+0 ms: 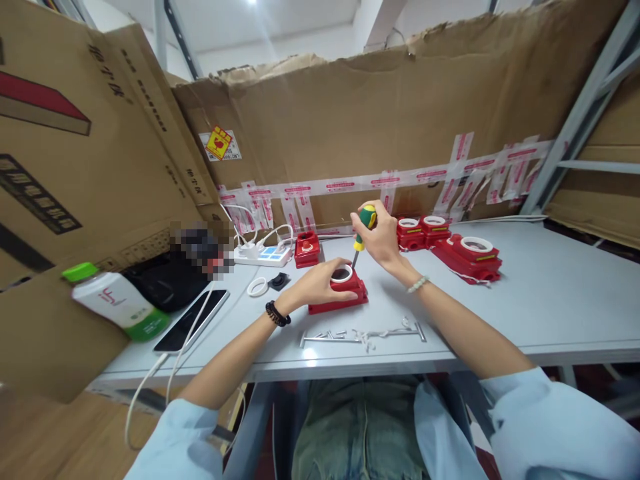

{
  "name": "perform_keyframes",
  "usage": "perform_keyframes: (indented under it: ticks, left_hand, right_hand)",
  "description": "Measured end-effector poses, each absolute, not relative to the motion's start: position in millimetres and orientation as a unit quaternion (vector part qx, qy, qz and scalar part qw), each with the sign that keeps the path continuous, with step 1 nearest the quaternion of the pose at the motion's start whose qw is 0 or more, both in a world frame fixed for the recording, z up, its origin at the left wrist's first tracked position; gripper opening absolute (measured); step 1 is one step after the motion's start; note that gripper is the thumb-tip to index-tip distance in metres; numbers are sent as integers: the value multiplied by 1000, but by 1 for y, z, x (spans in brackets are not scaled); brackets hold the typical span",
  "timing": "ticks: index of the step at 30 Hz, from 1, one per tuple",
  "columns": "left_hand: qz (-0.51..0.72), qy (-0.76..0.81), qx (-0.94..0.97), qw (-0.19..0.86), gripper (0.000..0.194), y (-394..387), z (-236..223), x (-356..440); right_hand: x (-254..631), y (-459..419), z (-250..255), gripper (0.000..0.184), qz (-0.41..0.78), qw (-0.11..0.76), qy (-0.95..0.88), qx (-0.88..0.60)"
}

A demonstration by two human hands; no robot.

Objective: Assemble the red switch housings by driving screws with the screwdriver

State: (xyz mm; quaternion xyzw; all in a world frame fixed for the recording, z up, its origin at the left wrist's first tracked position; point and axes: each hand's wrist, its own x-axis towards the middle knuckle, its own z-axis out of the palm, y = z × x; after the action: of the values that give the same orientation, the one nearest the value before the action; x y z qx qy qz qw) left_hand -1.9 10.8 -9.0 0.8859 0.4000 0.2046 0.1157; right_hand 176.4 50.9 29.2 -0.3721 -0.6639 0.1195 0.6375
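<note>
My right hand [379,233] is closed around the green and yellow handle of a screwdriver [367,217]. The screwdriver's shaft slants down to the right edge of a white ring [342,273] on top of a red housing [339,304]. With fingers and thumb spread over the housing, my left hand [323,283] grips it against the table. The shaft's tip is too small to tell what it meets. Just in front of the housing lie several loose screws [340,333] and thin metal rods [333,340]. A loose white ring [257,287] and a small black part [279,281] rest to the left.
Several finished-looking red housings [470,257] with white rings stand at the right back. A smaller red part [307,249] sits near a power strip [263,255]. On the left are a phone [193,321] with a cable and a bottle [117,303]. Cardboard [325,127] walls the back.
</note>
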Motion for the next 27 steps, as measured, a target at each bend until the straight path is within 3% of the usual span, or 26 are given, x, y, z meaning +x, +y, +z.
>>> perform_keyframes:
  ticks: [17, 23, 27]
  left_hand:
    - [213, 397, 884, 122, 74, 11, -9, -1]
    - [218, 398, 882, 123, 71, 10, -8, -1]
    - [218, 400, 881, 127, 73, 11, -8, -1]
  right_hand:
    - [174, 52, 29, 28, 139, 654, -648, -366]
    - [174, 52, 31, 23, 57, 631, -662, -400]
    - [167, 49, 36, 25, -38, 572, -695, -434]
